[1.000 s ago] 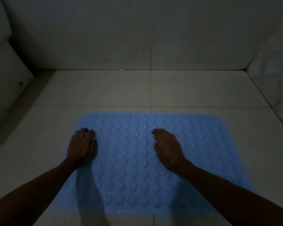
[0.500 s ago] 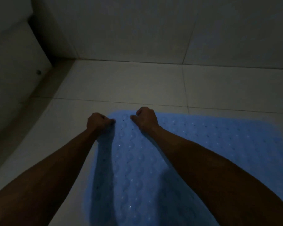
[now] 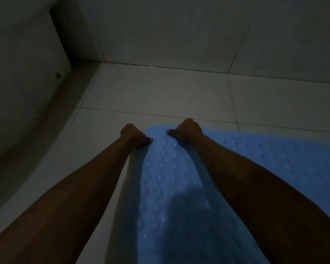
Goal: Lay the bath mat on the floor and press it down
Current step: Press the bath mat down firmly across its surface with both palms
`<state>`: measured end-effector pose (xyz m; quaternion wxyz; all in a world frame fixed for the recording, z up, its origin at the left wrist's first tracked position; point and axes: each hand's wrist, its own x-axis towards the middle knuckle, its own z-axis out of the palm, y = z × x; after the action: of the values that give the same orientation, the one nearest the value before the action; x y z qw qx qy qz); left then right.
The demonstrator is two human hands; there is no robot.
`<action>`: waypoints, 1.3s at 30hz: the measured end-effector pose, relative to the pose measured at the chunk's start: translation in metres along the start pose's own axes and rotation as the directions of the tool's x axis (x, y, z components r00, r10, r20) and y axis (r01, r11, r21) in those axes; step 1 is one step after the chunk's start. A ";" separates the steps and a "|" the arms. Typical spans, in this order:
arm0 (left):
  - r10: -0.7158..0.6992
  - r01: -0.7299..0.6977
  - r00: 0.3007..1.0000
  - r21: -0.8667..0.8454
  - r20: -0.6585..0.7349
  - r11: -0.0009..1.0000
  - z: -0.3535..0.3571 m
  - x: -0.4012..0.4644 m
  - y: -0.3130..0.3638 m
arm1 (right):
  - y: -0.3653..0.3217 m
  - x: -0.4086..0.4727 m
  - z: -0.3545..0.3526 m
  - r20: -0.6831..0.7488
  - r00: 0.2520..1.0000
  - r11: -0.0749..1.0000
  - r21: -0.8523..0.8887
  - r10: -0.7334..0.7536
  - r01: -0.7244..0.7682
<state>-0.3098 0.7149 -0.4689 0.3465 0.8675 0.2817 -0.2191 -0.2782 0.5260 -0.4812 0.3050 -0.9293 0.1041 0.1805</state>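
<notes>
A light blue bath mat [image 3: 171, 191] with rows of bumps and small holes lies flat on the pale tiled floor [image 3: 152, 92], filling the lower right of the head view. Both hands are at its far left corner. My left hand [image 3: 134, 135] is curled at the mat's left edge, thumb lying on top of the mat. My right hand [image 3: 188, 130] is curled at the far edge, its thumb also on the mat. The two thumbs point at each other, a short gap apart. The fingers under each fist are hidden. The light is dim.
A white curved fixture [image 3: 21, 77] with a small round bolt [image 3: 57, 75] stands at the left, close to the mat's left side. A tiled wall [image 3: 179, 29] rises just beyond the floor tiles ahead. Bare tile lies between the mat and the wall.
Both hands left the middle of the mat, where they lay flat, and moved to its far left corner with fingers curled. My view swung left and closer.
</notes>
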 end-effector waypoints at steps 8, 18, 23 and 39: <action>-0.039 0.067 0.991 0.218 -0.131 0.974 0.001 -0.008 0.012 | -0.015 -0.002 -0.004 0.046 0.994 0.993 0.057 0.103 -0.105; 0.024 0.004 0.990 0.209 -0.135 0.978 0.007 -0.006 0.007 | -0.038 -0.001 -0.001 0.097 0.957 0.961 -0.016 0.275 -0.275; 0.014 0.011 0.993 0.203 -0.120 0.979 0.006 -0.002 0.002 | -0.043 -0.014 -0.005 -0.063 0.958 0.945 -0.157 0.279 -0.286; 0.181 -0.165 0.982 0.235 -0.046 0.958 0.006 0.006 -0.024 | -0.001 -0.030 0.009 0.144 0.990 0.981 -0.193 0.004 0.024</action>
<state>-0.3216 0.7269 -0.4878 0.2518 0.9300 0.1888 -0.1897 -0.3079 0.5347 -0.4754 0.2204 -0.9397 0.0591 0.2546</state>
